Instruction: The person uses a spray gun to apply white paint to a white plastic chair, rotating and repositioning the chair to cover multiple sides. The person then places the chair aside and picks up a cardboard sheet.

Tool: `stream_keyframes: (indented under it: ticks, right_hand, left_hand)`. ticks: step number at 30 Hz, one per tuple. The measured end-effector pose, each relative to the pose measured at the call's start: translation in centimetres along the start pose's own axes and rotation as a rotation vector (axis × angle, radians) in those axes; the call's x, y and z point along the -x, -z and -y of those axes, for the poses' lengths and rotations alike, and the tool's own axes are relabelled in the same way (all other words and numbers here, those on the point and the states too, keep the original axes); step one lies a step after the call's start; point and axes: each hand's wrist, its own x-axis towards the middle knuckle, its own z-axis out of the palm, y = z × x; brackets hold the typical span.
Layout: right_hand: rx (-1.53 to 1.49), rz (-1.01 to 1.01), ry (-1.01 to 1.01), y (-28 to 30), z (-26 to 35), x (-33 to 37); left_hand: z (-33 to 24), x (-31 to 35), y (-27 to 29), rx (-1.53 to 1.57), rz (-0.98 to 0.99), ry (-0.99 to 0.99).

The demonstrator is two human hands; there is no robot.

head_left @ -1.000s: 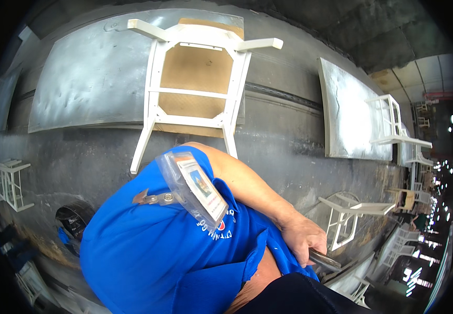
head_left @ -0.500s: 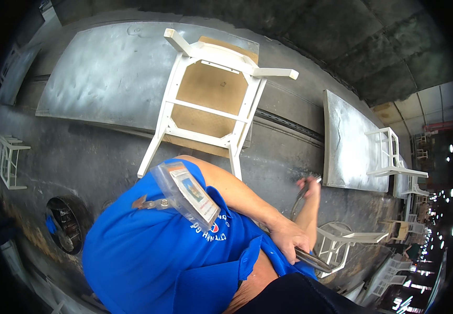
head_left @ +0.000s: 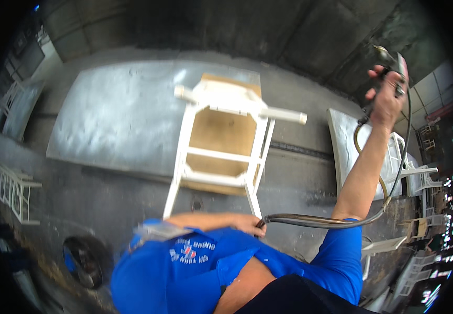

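Note:
My right hand (head_left: 387, 98) is raised high at the upper right, shut on a spray gun (head_left: 392, 62). A dark hose (head_left: 331, 221) runs from the gun down along my right arm and across in front of my blue shirt. My left hand (head_left: 246, 224) grips that hose close to my chest. Ahead of me a white chair frame (head_left: 221, 141) with a brown seat board lies on a large grey sheet (head_left: 116, 120) spread over the floor.
A second grey panel (head_left: 348, 152) lies to the right. Beyond it stand several white chair frames (head_left: 417, 175), and another white frame (head_left: 14, 189) is at the left edge. A dark round container (head_left: 84, 260) sits on the floor at the lower left.
My right hand has risen from beside my hip to high at the upper right with the spray gun. The hose now hangs across my front, held by my left hand.

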Motion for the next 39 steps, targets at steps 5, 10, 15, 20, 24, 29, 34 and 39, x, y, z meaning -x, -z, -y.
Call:
stream_keyframes:
  ticks: [5, 10, 15, 20, 24, 29, 34, 39]
  right_hand:
    - [-0.027, -0.024, -0.007, -11.2, -1.2, -5.7]
    - [-0.099, -0.028, -0.004, -19.1, -2.6, -9.8]
    - [-0.049, -0.063, -0.020, -23.4, -4.4, -12.0]
    - [-0.032, -0.059, -0.054, -25.8, -6.4, -12.2]
    - [0.000, -0.052, -0.059, -26.9, -7.7, -11.9]
    - [0.077, 0.038, -0.111, -28.2, -10.2, -10.2]
    - [0.422, 0.317, -0.215, -30.4, -19.3, -2.0]
    - [0.645, 0.707, -0.304, -32.2, -29.4, 8.5]
  left_hand:
    - [-4.9, 6.3, 6.2, -0.168, -0.330, 0.015]
    - [-11.7, 14.1, 10.8, -0.523, -0.577, -0.213]
    - [-13.5, 18.1, 11.1, -0.495, -0.520, -0.211]
    - [-11.7, 18.9, 11.6, -0.516, -0.606, -0.097]
    - [-11.1, 19.0, 11.9, -0.392, -0.639, -0.180]
    - [-11.7, 19.3, 12.7, -0.400, -0.635, -0.118]
    - [-11.2, 19.2, 12.9, -0.310, -0.640, -0.109]
    - [-10.2, 19.8, 13.2, -0.235, -0.697, -0.006]
